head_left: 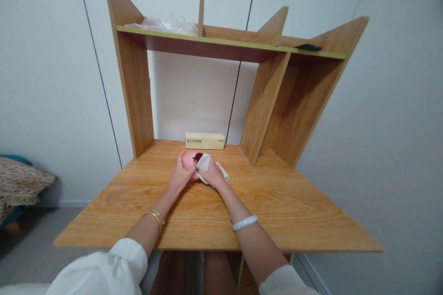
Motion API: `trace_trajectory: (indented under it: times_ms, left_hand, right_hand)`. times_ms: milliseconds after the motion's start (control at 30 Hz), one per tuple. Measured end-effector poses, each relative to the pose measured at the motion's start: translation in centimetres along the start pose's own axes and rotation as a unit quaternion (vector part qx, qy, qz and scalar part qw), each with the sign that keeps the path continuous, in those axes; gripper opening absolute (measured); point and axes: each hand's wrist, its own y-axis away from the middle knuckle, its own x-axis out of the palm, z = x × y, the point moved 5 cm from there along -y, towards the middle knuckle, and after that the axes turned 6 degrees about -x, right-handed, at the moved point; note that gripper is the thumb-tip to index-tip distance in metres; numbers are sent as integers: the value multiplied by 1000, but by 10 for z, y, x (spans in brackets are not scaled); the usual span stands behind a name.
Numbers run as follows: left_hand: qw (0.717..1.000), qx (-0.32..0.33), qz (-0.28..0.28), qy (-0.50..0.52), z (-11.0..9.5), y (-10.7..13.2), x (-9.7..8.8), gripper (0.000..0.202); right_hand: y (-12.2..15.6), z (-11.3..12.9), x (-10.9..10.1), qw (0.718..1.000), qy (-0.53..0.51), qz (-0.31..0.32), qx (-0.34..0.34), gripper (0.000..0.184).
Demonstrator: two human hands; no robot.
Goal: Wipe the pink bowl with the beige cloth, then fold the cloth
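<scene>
Over the middle of the desk, my left hand is wrapped round a rounded pink object with a dark maroon part on its upper right; its kind I cannot make out. My right hand grips a light grey cloth and presses it against the object's right side. One end of the cloth hangs out to the right of the hand. Both hands are close together, and their fingers partly hide the pink object.
Just behind my hands, a cream box of cling film size stands on the wooden desk. The shelf above bears a clear plastic bag and a flat black thing. Wooden uprights stand left and right. A woven throw lies at far left.
</scene>
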Motion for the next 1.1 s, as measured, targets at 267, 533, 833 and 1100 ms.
trace_trajectory:
  times_ms: [267, 533, 833, 1100]
  left_hand:
    - [998, 31, 52, -13, -11, 1, -2, 45]
    - [997, 8, 77, 15, 3, 1, 6, 68]
    - [992, 55, 78, 79, -1, 6, 12, 75]
    - [991, 5, 30, -128, -4, 8, -2, 65]
  right_hand:
    - [-4, 0, -22, 994, 66, -82, 2, 53]
    - [-3, -10, -14, 996, 23, -77, 26, 25]
    - [-1, -6, -19, 996, 34, -82, 34, 34]
    - [2, 14, -30, 987, 150, -61, -4, 60]
